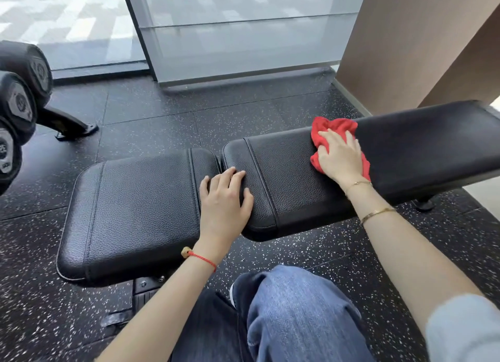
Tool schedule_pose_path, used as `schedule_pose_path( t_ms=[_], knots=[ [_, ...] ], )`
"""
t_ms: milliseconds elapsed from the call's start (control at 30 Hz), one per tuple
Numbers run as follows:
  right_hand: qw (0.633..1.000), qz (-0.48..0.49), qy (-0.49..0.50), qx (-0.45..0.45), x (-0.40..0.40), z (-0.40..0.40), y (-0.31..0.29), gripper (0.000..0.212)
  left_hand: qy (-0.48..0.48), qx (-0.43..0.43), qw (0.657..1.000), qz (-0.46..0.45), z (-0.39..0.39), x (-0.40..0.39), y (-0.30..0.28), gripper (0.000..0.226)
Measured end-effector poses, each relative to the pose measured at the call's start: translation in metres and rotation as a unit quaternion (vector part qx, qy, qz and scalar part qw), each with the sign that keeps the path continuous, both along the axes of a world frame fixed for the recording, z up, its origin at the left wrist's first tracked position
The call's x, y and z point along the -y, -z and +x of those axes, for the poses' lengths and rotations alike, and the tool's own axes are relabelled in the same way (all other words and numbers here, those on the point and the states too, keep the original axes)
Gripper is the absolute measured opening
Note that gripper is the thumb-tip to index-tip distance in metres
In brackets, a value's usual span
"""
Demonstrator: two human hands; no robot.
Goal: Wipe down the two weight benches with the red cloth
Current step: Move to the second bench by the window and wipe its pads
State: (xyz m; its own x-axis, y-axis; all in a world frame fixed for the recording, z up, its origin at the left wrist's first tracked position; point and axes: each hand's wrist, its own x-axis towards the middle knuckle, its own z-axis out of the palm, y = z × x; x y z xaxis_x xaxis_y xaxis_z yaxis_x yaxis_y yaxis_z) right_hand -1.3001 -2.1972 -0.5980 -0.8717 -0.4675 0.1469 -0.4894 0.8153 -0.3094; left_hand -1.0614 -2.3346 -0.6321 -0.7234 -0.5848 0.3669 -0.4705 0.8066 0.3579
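- While our right hand presses the crumpled red cloth flat-fingered on the black padded leather bench,
- our left hand rests spread (fingers relaxed) across the pad seam.

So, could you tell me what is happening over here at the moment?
A person is wiping a black padded weight bench. The right hand presses a red cloth flat on the long back pad, while the left hand rests over the gap between the seat pad and the back pad. Dumbbells sit on a rack at the left. A second bench is not in view.
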Motion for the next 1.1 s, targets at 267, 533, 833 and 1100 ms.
schedule_pose_path(
  t_ms=[267,533,833,1100],
  knots=[
    [0.967,0.013,-0.255,0.000,0.019,0.068,0.000,0.046,-0.004,0.000,1.000,-0.002,0.000,0.000,0.000,0.041],
    [0.986,-0.021,-0.163,-0.021,-0.046,0.050,0.005,0.044,0.005,-0.001,1.000,-0.007,0.002,0.000,0.002,0.040],
    [0.994,0.016,-0.111,0.009,0.027,0.020,-0.004,0.045,-0.003,0.001,1.000,-0.012,-0.001,-0.001,0.002,0.041],
    [0.958,-0.015,-0.285,0.007,-0.023,0.085,0.003,0.047,0.004,0.000,1.000,-0.007,0.000,0.001,0.002,0.041]
  ],
)
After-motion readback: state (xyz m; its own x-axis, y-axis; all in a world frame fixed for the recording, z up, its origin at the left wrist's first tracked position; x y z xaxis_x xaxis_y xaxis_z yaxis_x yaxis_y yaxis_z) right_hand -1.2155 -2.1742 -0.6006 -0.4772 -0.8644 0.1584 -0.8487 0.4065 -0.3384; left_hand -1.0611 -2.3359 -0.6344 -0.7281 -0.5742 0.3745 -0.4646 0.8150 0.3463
